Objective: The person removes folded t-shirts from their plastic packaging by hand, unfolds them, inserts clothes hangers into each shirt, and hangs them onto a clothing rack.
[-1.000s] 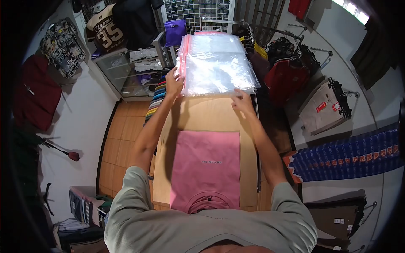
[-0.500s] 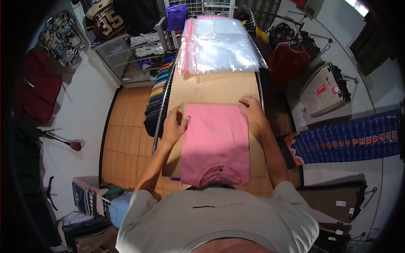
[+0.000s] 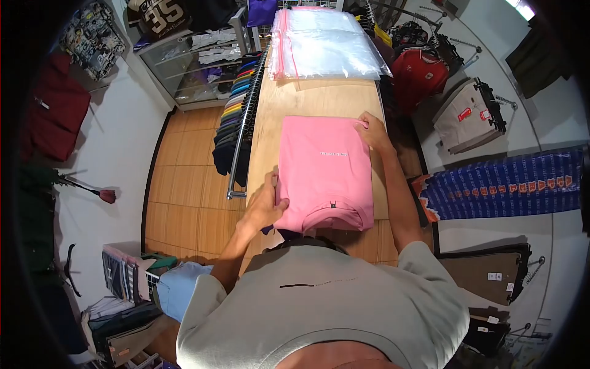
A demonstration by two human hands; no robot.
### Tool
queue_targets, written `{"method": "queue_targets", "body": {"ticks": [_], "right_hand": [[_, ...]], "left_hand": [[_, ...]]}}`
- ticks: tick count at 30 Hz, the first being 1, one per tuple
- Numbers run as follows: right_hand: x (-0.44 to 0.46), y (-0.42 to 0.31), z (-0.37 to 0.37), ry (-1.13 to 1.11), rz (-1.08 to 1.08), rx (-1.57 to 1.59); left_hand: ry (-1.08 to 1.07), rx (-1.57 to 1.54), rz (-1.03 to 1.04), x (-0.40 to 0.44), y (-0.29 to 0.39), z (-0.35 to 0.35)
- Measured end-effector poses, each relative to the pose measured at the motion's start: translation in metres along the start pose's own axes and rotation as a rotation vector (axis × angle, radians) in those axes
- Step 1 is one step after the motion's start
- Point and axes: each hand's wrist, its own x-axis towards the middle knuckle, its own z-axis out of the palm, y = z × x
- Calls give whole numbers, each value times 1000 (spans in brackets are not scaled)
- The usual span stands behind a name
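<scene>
A folded pink T-shirt [image 3: 326, 175] lies at the near end of the wooden table, its collar toward me and small lettering across its front. My left hand [image 3: 265, 206] grips the shirt's left side near the collar end, thumb on top and fingers at the edge. At the far right corner, my right hand [image 3: 373, 133] pinches the cloth between thumb and fingers. Whatever lies under the shirt is hidden.
A stack of clear plastic bags [image 3: 326, 46] with pink edges covers the table's [image 3: 319, 97] far end. Left of it hangs a rail of coloured garments [image 3: 236, 107]. More clothes hang on the right wall, near a blue patterned roll [image 3: 504, 192].
The shirt has shifted away from me and slightly right. The brown board that showed around it is out of sight. My left hand has moved nearer the collar; my right now holds the far corner.
</scene>
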Motion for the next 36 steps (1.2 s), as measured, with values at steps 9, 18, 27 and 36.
{"method": "queue_targets", "body": {"ticks": [9, 18, 27, 36], "right_hand": [[-50, -5, -25, 272, 156, -220], [-137, -34, -14, 439, 238, -269], [-49, 36, -50, 527, 215, 280], [105, 102, -56, 425, 329, 266]], "left_hand": [[263, 119, 81, 105, -42, -11], [299, 372, 155, 245, -24, 2], [293, -173, 185, 357, -49, 6], [393, -159, 147, 384, -40, -9]]}}
